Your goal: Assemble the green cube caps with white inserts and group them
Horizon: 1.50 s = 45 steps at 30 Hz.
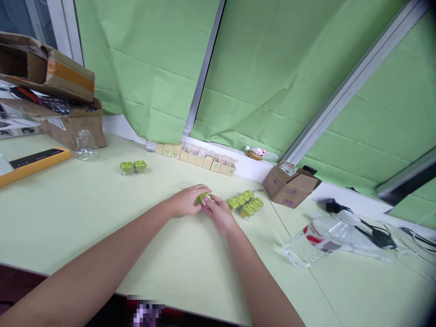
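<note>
Over the middle of the table [184, 268], my left hand [187, 200] and my right hand [220, 213] meet around one small green-lidded container [203, 198]. Fingers of both hands are closed on it, and they hide most of its body. Just right of my right hand stands a cluster of similar green-lidded containers [247, 202] with clear bodies. Two more such containers [132, 166] stand side by side farther left. Behind my left hand lies a clear, thin plastic piece [184, 185], partly hidden by the hand.
A row of small beige boxes [199, 158] lines the back edge. Cardboard boxes [73, 120], a glass jar [86, 145] and an orange-edged power strip [37, 164] are left. Rightward are an open carton [289, 184], a large bottle [315, 240], a small bottle [261, 153] and cables [378, 236].
</note>
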Motion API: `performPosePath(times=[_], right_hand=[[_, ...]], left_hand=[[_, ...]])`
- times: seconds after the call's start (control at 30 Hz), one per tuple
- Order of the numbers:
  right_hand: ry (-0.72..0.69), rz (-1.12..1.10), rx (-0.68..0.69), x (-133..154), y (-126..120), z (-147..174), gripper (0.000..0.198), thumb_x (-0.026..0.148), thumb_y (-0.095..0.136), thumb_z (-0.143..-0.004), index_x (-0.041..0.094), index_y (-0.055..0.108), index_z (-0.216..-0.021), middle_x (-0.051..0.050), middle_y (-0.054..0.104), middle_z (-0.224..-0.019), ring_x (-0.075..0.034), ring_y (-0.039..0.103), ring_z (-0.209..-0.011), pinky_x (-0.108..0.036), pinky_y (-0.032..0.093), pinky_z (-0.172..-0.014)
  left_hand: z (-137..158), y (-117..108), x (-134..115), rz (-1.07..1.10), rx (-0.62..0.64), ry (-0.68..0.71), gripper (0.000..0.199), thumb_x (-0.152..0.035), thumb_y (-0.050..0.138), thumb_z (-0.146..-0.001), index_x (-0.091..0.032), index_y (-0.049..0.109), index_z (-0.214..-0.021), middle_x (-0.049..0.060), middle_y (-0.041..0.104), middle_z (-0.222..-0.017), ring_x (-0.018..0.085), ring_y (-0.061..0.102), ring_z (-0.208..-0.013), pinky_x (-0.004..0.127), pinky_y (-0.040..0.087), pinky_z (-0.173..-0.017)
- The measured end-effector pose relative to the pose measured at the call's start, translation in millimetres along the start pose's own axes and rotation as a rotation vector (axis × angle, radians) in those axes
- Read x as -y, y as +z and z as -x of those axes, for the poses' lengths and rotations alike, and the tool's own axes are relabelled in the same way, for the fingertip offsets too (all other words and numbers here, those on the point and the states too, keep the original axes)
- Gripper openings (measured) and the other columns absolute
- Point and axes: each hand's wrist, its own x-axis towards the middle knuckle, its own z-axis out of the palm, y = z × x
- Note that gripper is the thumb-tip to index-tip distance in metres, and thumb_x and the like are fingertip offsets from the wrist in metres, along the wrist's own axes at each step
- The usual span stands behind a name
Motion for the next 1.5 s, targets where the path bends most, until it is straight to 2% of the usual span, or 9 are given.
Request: performPosePath(times=[0.33,0.63,0.73,0.9,1.1,1.17,1.3,1.4,1.5], right_hand=[[-0.045,0.012,-0.069,-5.2,-0.5,-6.5,0.05,0.031,0.09,-0.056,0.015,0.066,-0.097,-0.001,0.07,-0.077,-0.015,0.067,-0.075,-0.031,0.055,-0.082],[-0.018,-0.04,-0.018,-1.7,2.2,-3.6,0.04,0.033,0.088,-0.058,0.013,0.067,-0.086,-0.001,0.068,-0.078,-0.013,0.064,-0.075,-0.027,0.051,-0.078],[-0.025,-0.036,0.0,-2.2,4.1,-3.6,0.037,0.033,0.088,-0.058,0.013,0.069,-0.083,-0.002,0.069,-0.079,-0.015,0.063,-0.077,-0.028,0.051,-0.078],[-0.07,-0.028,-0.059,-8.5,9.1,-7.0,0.031,0.034,0.086,-0.057,0.014,0.071,-0.077,-0.002,0.069,-0.074,-0.014,0.06,-0.069,-0.028,0.048,-0.073],[-0.071,0.155,-0.089,-9.2,6.6,-7.3,0.022,0.033,0.079,-0.06,0.014,0.071,-0.069,-0.001,0.063,-0.064,-0.013,0.055,-0.063,-0.027,0.045,-0.065],[-0.063,0.253,-0.13,-6.6,5.2,-6.1,0.019,0.032,0.074,-0.062,0.014,0.07,-0.066,0.001,0.059,-0.059,-0.012,0.051,-0.058,-0.025,0.041,-0.058],[-0.043,0.3,-0.221,-1.5,2.5,-4.6,0.016,0.034,0.067,-0.063,0.017,0.065,-0.065,0.004,0.051,-0.054,-0.01,0.044,-0.051,-0.023,0.036,-0.049],[-0.032,0.257,-0.219,-0.7,0.3,-5.5,0.02,0.036,0.066,-0.062,0.018,0.065,-0.072,0.003,0.056,-0.063,-0.012,0.05,-0.056,-0.023,0.043,-0.051],[-0.02,0.252,-0.202,-1.9,-1.0,-7.1,0.024,0.034,0.068,-0.061,0.018,0.066,-0.079,0.0,0.061,-0.072,-0.015,0.06,-0.066,-0.025,0.05,-0.057]], left_hand=[[-3.3,4.8,-2.0,-0.052,-0.006,0.019,0.044,-0.017,0.052,-0.081,-0.025,0.063,-0.123,0.006,0.063,-0.126,0.026,0.05,-0.125,0.039,0.043,-0.105],[-4.8,18.2,0.2,-0.023,-0.084,-0.005,0.049,-0.011,0.046,-0.078,-0.023,0.061,-0.124,0.007,0.06,-0.131,0.024,0.056,-0.118,0.037,0.045,-0.103],[-6.4,23.8,3.8,-0.028,-0.086,0.004,0.047,-0.009,0.044,-0.079,-0.023,0.061,-0.12,0.007,0.061,-0.126,0.023,0.059,-0.112,0.036,0.047,-0.098],[-7.3,27.3,11.6,-0.019,-0.091,0.009,0.043,-0.007,0.042,-0.079,-0.023,0.059,-0.115,0.007,0.059,-0.119,0.021,0.06,-0.106,0.034,0.048,-0.096],[-3.4,28.3,17.6,0.039,-0.071,0.021,0.04,-0.01,0.045,-0.079,-0.023,0.056,-0.115,0.008,0.057,-0.118,0.022,0.057,-0.106,0.034,0.046,-0.094],[-3.5,28.4,21.5,0.087,-0.087,-0.028,0.035,-0.012,0.047,-0.079,-0.022,0.056,-0.111,0.007,0.059,-0.112,0.021,0.057,-0.102,0.033,0.046,-0.089],[-5.7,24.0,30.8,0.174,-0.146,-0.237,0.034,-0.012,0.045,-0.076,-0.021,0.055,-0.107,0.002,0.06,-0.099,0.018,0.054,-0.089,0.031,0.043,-0.081],[-6.4,19.8,37.3,0.22,-0.162,-0.337,0.036,-0.013,0.046,-0.074,-0.023,0.054,-0.108,0.0,0.059,-0.095,0.017,0.053,-0.085,0.029,0.042,-0.077],[-6.5,18.7,42.4,0.196,-0.201,-0.341,0.032,-0.018,0.048,-0.076,-0.023,0.054,-0.106,0.0,0.059,-0.096,0.017,0.053,-0.087,0.03,0.041,-0.079]])
